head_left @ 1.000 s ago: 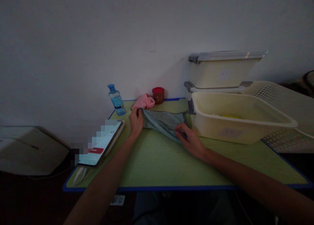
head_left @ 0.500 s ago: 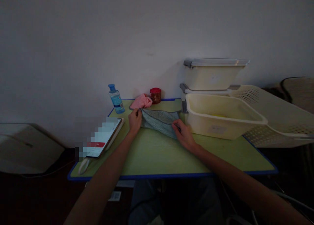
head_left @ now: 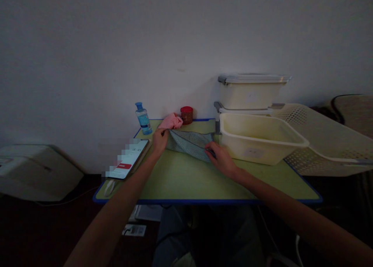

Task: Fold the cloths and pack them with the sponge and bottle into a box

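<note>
A grey-blue cloth (head_left: 189, 142) with a dark stitched edge is stretched between my two hands, low over the green table (head_left: 186, 181). My left hand (head_left: 160, 140) pinches its left corner. On the other side, my right hand (head_left: 218, 156) grips the near right part of the edge, fingers closed. Part of the cloth sags between the hands, and its far right corner points toward the open cream bin. Just behind my left hand lies a crumpled pink cloth (head_left: 171, 121), beside a red-lidded woven jar (head_left: 187, 115).
An open cream bin (head_left: 262, 142) stands on the right, with lidded bins (head_left: 250, 92) stacked behind it and a perforated laundry basket (head_left: 323, 131) alongside. On the left are a blue bottle (head_left: 143, 119) and a phone (head_left: 128, 160) with a cable loop. A wall rises behind.
The view has shifted slightly, so the table and the things on it sit a little differently. Both hands keep their hold on the grey-blue cloth, which has barely moved.
</note>
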The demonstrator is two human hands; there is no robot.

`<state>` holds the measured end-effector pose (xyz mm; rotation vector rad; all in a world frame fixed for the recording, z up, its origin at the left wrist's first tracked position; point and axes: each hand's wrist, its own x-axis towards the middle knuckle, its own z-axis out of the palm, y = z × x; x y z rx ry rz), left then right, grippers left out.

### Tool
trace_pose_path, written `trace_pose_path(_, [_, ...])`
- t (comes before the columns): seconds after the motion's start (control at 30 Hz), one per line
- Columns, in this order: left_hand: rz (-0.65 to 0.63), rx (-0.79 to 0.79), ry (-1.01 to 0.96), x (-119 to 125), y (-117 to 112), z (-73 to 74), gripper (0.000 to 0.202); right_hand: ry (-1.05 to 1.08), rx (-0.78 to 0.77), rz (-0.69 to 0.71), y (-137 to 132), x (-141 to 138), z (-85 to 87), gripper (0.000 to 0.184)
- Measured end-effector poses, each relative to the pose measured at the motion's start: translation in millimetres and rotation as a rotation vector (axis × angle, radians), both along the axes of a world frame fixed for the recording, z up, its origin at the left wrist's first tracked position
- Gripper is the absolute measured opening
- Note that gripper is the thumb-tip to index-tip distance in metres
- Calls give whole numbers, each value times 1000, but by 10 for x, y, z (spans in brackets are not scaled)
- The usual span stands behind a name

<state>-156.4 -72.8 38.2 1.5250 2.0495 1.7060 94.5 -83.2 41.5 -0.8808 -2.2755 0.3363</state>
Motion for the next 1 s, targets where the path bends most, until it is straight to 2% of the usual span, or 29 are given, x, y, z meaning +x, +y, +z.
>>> trace_pose_path(0.1, [-36,48,-27,-33,-30,278,17,-40,52,58,-86,76,302,11])
trace_pose_path(0.17, [-64,91,-42,-46,-62,481,17,-86,172,91,-106,121,524,15])
trace_pose_path(0.27, [-67,174,-54,-59,-135,766,21,-64,309,76,-52,182,823,16])
trace_pose_path(0.33, [-51,285,-31,-76,-205,926,18,-34,374,8,13,227,989,13])
trace_pose_path(0.43, [-68,431,56,-116,-340,1111,14,-2,420,-63,64,295,1214,9])
trace_pose_path(0.53, [-93,493,93,-163,-478,1218,15,10,446,-116,19,342,1413,12])
trace_pose_path(0.63, [-41,450,109,-198,-542,1213,14,0,472,-186,-33,342,1504,12])
trace_pose_path(0.77, [-1,196,73,-228,-451,1077,11,-129,387,-174,74,274,1398,10])
trace_pose_path(0.83, [-13,117,15,-236,-377,1062,9,-151,352,-171,161,225,1348,11])
trace_pose_path(0.9, [-19,158,-49,-233,-343,1148,9,-62,385,-205,197,180,1377,11])
trace_pose_path(1.0, [-18,380,-86,-202,-463,1412,9,184,518,-260,92,149,1530,8])
